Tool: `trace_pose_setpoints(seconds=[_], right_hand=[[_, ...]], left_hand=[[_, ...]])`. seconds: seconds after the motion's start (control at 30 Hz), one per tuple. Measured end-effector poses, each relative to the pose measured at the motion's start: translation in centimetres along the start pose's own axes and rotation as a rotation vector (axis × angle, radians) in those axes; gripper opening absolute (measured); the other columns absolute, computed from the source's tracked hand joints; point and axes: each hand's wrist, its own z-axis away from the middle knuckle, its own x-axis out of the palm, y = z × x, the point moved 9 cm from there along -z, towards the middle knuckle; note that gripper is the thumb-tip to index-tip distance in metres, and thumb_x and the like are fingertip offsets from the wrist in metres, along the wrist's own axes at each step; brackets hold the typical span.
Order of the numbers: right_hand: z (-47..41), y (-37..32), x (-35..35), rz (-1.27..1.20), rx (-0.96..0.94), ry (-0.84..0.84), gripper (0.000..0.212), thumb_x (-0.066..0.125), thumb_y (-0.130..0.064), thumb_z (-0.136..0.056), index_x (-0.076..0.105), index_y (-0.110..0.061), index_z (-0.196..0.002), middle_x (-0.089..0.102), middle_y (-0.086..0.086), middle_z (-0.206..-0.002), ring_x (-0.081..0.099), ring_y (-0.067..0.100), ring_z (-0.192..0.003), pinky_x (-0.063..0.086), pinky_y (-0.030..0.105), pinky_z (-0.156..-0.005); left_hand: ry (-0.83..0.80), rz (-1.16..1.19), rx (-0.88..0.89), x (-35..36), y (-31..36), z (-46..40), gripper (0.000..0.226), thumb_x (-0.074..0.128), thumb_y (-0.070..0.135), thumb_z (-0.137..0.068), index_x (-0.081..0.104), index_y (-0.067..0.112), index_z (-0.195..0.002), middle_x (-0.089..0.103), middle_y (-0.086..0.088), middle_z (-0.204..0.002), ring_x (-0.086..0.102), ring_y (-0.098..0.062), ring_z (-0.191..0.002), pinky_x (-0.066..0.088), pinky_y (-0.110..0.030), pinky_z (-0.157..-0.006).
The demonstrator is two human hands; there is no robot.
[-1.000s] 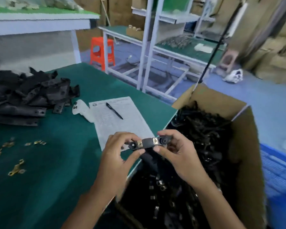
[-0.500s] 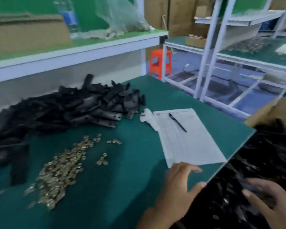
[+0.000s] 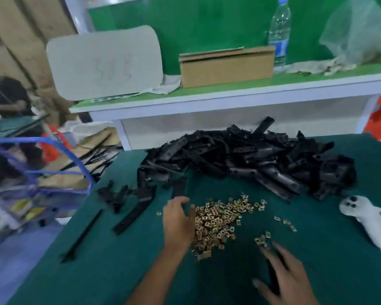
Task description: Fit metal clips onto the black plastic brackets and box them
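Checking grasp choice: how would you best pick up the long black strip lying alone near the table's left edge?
The long black strip lies flat on the green table, slim, apart from other parts. I'd pinch its middle from above, across the narrow width, probably with the left hand, which is nearer.

Green-covered surface [image 3: 110, 271]. Big heap of black plastic brackets [image 3: 251, 155] at its far side, below the shelf. Pile of brass-coloured metal clips [image 3: 218, 219] near centre, a few stray clips [image 3: 285, 222] to its right. Loose black bracket pieces [image 3: 130, 201] at left, with a thin black strip [image 3: 81, 236] near the left edge. White glove [image 3: 370, 216] at right edge. Raised green shelf [image 3: 229, 90] behind carries a cardboard box [image 3: 227, 67], water bottle [image 3: 279, 34], grey-white board [image 3: 103, 62], rags [image 3: 317, 67] and a clear plastic bag [image 3: 359, 29].
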Motion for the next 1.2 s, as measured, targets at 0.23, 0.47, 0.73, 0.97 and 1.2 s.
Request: trace_pose_setpoints(seconds=[0.23, 0.47, 0.73, 0.97, 1.2], right_hand=[[-5.3, -4.3, 8.9, -0.08, -0.004, -0.416, 0.095, 0.018, -0.101, -0.071, 0.004, -0.055, -0.153, -0.013, -0.018, -0.164, -0.003, 0.019, -0.153, 0.013, 0.049, -0.123], [-6.9, -5.0, 6.9, -0.044, -0.108, -0.24, 0.029, 0.049, -0.066, -0.094, 0.057, -0.051, -0.117, 0.044, -0.024, -0.131, 0.043, 0.01, -0.122, 0.033, 0.029, -0.1], [-7.0, -4.6, 4.5, -0.148, -0.163, -0.015, 0.031, 0.096, -0.029, -0.062, 0.071, -0.036, -0.079, 0.067, -0.022, -0.076, 0.065, 0.004, -0.07, 0.045, 0.026, -0.072], [-6.5, -1.9, 3.7, -0.554, 0.109, 0.033, 0.02, 0.058, -0.048, -0.092, 0.067, -0.045, -0.11, 0.067, -0.029, -0.105, 0.06, -0.009, -0.102, 0.044, 0.006, -0.079], [-6.2, -1.8, 6.5, -1.671, 0.599, -0.21, 0.007, 0.062, -0.015, -0.089, 0.062, -0.01, -0.092, 0.07, 0.014, -0.102, 0.06, 0.023, -0.083, 0.049, 0.033, -0.068]], left_hand=[[-0.155, -0.269, -0.166, 2.0, -5.3, -6.2, 0.069, 0.069, 0.048, -0.091, 0.038, 0.023, -0.147, 0.049, -0.013, -0.14, 0.044, -0.035, -0.13, 0.039, -0.045, -0.106], [0.027, 0.024, -0.134, -0.7, -2.5, -6.0, 0.055, 0.051, 0.017, -0.1, 0.033, 0.022, -0.151, 0.064, -0.004, -0.108, 0.063, -0.014, -0.084, 0.052, -0.037, -0.079], [-0.232, 1.385, -0.474, 3.1, 0.3, 4.4, 0.027, 0.042, 0.015, -0.108, 0.063, 0.032, -0.106, 0.071, -0.012, -0.114, 0.051, -0.022, -0.057, 0.046, -0.034, -0.051], [-0.25, 1.442, -0.449, 3.0, 1.0, 5.8, 0.044, 0.063, 0.0, -0.079, 0.057, 0.018, -0.118, 0.072, -0.014, -0.104, 0.073, -0.025, -0.084, 0.062, -0.036, -0.066], [-0.517, 1.553, -0.404, 4.6, 3.6, 8.0, 0.038, 0.074, 0.002, -0.077, 0.061, 0.025, -0.103, 0.07, -0.017, -0.104, 0.072, -0.036, -0.091, 0.058, -0.056, -0.077]])
